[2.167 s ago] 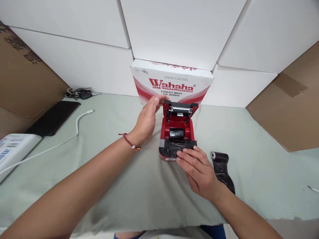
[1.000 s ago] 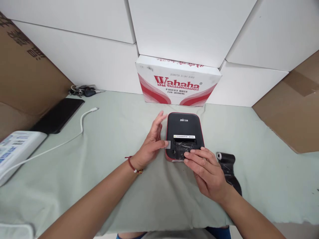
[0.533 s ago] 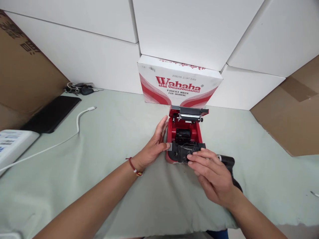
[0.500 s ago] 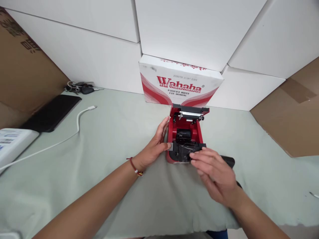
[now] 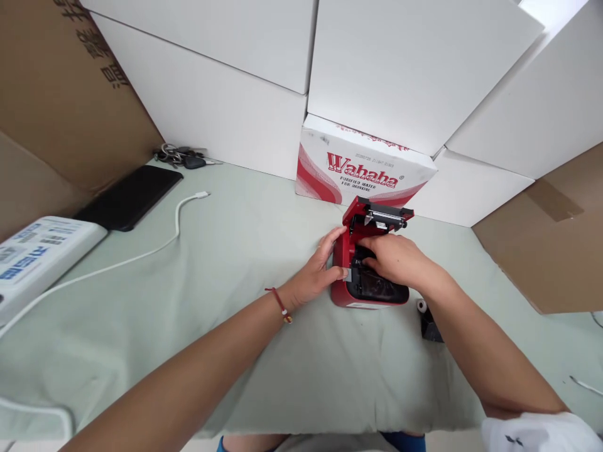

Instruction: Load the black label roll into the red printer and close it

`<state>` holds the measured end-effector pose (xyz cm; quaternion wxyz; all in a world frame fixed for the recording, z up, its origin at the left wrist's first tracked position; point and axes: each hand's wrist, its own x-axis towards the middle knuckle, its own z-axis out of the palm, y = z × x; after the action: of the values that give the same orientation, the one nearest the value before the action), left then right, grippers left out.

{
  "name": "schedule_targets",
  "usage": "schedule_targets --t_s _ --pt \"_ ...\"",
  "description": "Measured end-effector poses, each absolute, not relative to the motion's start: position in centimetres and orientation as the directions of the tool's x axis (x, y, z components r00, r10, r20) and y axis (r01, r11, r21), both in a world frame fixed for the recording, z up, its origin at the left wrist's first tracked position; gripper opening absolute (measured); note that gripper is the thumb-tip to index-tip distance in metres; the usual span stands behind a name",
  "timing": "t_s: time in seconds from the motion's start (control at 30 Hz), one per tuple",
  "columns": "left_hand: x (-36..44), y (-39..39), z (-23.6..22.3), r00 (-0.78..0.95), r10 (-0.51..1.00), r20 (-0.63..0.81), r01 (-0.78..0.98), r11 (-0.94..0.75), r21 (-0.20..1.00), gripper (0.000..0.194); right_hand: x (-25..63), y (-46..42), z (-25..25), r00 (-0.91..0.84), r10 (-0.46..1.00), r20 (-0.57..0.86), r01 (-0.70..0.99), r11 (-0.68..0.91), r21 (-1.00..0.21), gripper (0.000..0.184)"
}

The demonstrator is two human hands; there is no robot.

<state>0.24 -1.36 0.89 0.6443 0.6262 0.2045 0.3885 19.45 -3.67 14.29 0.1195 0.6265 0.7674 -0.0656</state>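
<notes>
A small red printer point(image 5: 340, 290) with a black front stands on the cloth, its lid point(image 5: 384, 212) tilted up. My left hand point(image 5: 321, 270) grips its left side, the thumb on a small grey tab by the rim. Deep in the open compartment, my right hand point(image 5: 393, 257) has thumb and forefinger around a black roll point(image 5: 360, 253), which the hand mostly hides. Glossy black film point(image 5: 379, 287) lies over the front of the printer. Beside my right forearm lies another roll point(image 5: 422, 306) with a pale core, black material point(image 5: 430, 329) next to it.
Behind the printer stands a white and red carton point(image 5: 362, 172) against white panels. Cardboard walls point(image 5: 541, 238) flank both sides. At left are keys point(image 5: 181, 156), a black phone point(image 5: 134, 198), a white power strip point(image 5: 51, 257) and a white cable point(image 5: 160, 246).
My right hand has gone from the film at the front into the printer's compartment, over the black roll. My left hand keeps its grip. The whole view has shifted.
</notes>
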Motion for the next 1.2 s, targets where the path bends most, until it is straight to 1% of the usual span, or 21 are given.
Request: schedule_targets --t_s 0.07,0.13,0.2,0.27,0.3,0.37,0.43,0.5,0.6,0.63,0.7,0.77,0.8,0.87,0.93,1.07,1.13,1.2 --pt "0.3 -1.4 1.0 0.613 0.759 0.217 -0.253 -0.072 0.965 0.090 19.0 -3.7 14.2 -0.170 0.947 -0.271 0.975 0.202 0.094 0.033" --pt "0.2 -1.4 1.1 0.612 0.760 0.219 -0.259 -0.070 0.963 0.089 19.1 -4.3 14.5 -0.157 0.959 -0.235 0.982 0.177 0.070 0.031" --pt "0.2 -1.4 1.2 0.613 0.759 0.219 -0.262 -0.066 0.963 0.089 19.8 -5.8 15.4 -0.154 0.975 -0.160 0.988 0.151 -0.028 0.028" --pt "0.1 -1.5 1.4 0.622 0.757 0.200 -0.267 -0.034 0.963 0.089 21.3 -7.9 16.9 -0.144 0.987 -0.078 0.975 0.128 -0.180 0.024" --pt "0.1 -1.5 1.4 0.629 0.755 0.185 -0.269 -0.012 0.963 0.089 22.3 -9.2 17.8 -0.127 0.991 -0.046 0.959 0.111 -0.260 0.027" --pt "0.1 -1.6 1.6 0.636 0.753 0.169 -0.274 0.016 0.962 0.089 24.7 -11.7 19.4 -0.055 0.998 -0.025 0.924 0.042 -0.379 0.046" --pt "0.1 -1.5 1.7 0.633 0.754 0.176 -0.284 0.015 0.959 0.090 27.3 -14.0 20.2 0.034 0.997 -0.069 0.897 -0.061 -0.437 0.061" --pt "0.1 -1.5 1.6 0.628 0.756 0.184 -0.292 0.009 0.957 0.091 29.4 -15.5 20.0 0.091 0.982 -0.163 0.874 -0.157 -0.460 0.066" --pt "0.2 -1.4 1.5 0.628 0.756 0.185 -0.292 0.009 0.956 0.091 30.4 -16.4 17.7 0.060 0.945 -0.322 0.850 -0.217 -0.480 0.060" --pt "0.2 -1.4 1.4 0.627 0.756 0.187 -0.295 0.009 0.955 0.090 30.2 -16.4 16.7 0.027 0.935 -0.354 0.841 -0.213 -0.497 0.056" --pt "0.2 -1.4 1.3 0.625 0.756 0.194 -0.304 0.007 0.953 0.090 29.7 -16.5 14.6 -0.022 0.933 -0.359 0.819 -0.189 -0.541 0.050" --pt "0.2 -1.4 1.3 0.625 0.754 0.204 -0.303 -0.006 0.953 0.090 29.6 -16.7 12.9 0.010 0.950 -0.311 0.821 -0.186 -0.539 0.048" --pt "0.2 -1.3 1.2 0.626 0.751 0.210 -0.300 -0.017 0.954 0.090 29.9 -16.9 12.1 0.060 0.958 -0.282 0.841 -0.200 -0.502 0.049" --pt "0.2 -1.3 1.2 0.631 0.744 0.220 -0.294 -0.033 0.955 0.089 31.0 -17.4 10.7 0.173 0.958 -0.229 0.888 -0.252 -0.384 0.049" --pt "0.2 -1.3 1.2 0.632 0.744 0.217 -0.299 -0.025 0.954 0.089 32.3 -17.9 9.6 0.200 0.957 -0.209 0.916 -0.258 -0.308 0.046" --pt "0.3 -1.3 1.2 0.626 0.753 0.200 -0.317 0.012 0.948 0.091 33.5 -18.3 8.7 0.110 0.965 -0.240 0.931 -0.185 -0.316 0.041" --pt "0.3 -1.3 1.3 0.624 0.757 0.194 -0.318 0.018 0.948 0.091 33.4 -18.7 9.9 0.066 0.957 -0.284 0.928 -0.164 -0.335 0.038" --pt "0.2 -1.4 1.4 0.623 0.759 0.190 -0.313 0.019 0.949 0.090 32.9 -19.1 12.6 -0.054 0.939 -0.338 0.915 -0.089 -0.393 0.032"
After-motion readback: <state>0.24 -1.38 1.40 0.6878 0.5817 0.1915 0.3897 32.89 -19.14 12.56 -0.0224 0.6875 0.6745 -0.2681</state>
